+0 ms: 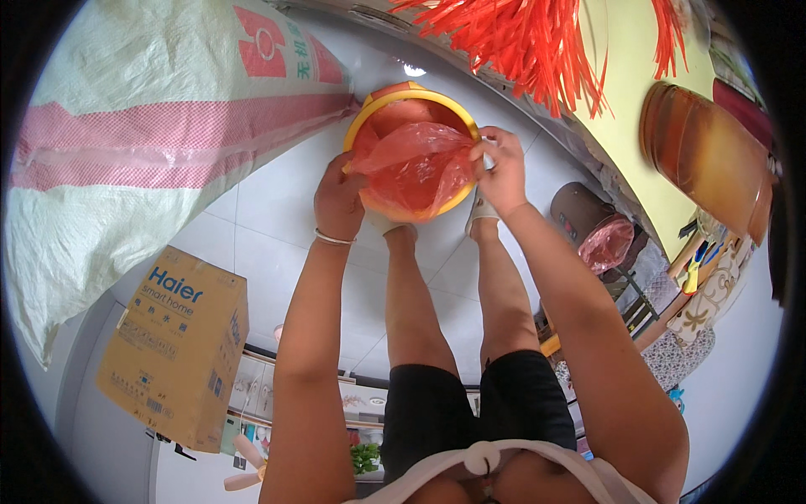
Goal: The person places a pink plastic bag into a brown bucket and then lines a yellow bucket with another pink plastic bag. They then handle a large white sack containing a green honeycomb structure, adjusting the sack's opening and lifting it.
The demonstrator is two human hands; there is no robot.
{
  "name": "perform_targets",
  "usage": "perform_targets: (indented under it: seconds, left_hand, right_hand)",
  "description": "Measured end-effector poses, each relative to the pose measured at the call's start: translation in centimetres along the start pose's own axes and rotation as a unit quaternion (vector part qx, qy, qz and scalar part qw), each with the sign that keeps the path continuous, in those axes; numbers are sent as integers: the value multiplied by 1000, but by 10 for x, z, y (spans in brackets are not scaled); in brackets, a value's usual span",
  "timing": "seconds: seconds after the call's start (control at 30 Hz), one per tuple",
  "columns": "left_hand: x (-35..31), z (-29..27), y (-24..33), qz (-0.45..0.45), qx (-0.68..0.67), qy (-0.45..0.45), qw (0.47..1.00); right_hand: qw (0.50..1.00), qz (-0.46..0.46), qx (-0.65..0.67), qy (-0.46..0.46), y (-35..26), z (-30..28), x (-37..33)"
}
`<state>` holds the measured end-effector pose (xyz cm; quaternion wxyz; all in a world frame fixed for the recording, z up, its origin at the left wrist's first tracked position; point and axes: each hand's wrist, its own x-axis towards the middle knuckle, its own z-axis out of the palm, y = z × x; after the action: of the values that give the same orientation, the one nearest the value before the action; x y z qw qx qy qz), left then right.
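A round bin with a yellow rim [456, 109] stands on the floor in front of my feet. Over its mouth hangs a thin, see-through pink plastic bag [416, 164], spread between my two hands and partly inside the rim. At the bin's left side, my left hand [338, 197] is closed on the bag's edge, its fingertips partly turned from view. On the opposite side my right hand [502, 168] pinches the bag's other edge close to the rim. Both arms reach forward and down.
A large white woven sack [126, 76] with a pink band fills the left. Below it is a cardboard box [172, 353]. At right are a brown bin [579, 210] with a pink liner, a pale yellow surface [621, 160], red plastic strips [520, 46] and an amber container [697, 143].
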<state>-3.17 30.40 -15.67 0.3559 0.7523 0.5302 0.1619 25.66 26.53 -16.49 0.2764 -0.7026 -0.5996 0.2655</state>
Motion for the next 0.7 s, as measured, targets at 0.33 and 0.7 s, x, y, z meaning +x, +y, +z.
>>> perform_targets:
  seconds: [0.33,0.7]
  left_hand:
    - [41,0,10,20,250,-86,964]
    - [152,43,-6,-6,259,-198,945]
  right_hand:
    - [968,38,-246,-38,-6,6,-10]
    - [955,287,47,-61,60,40,-14]
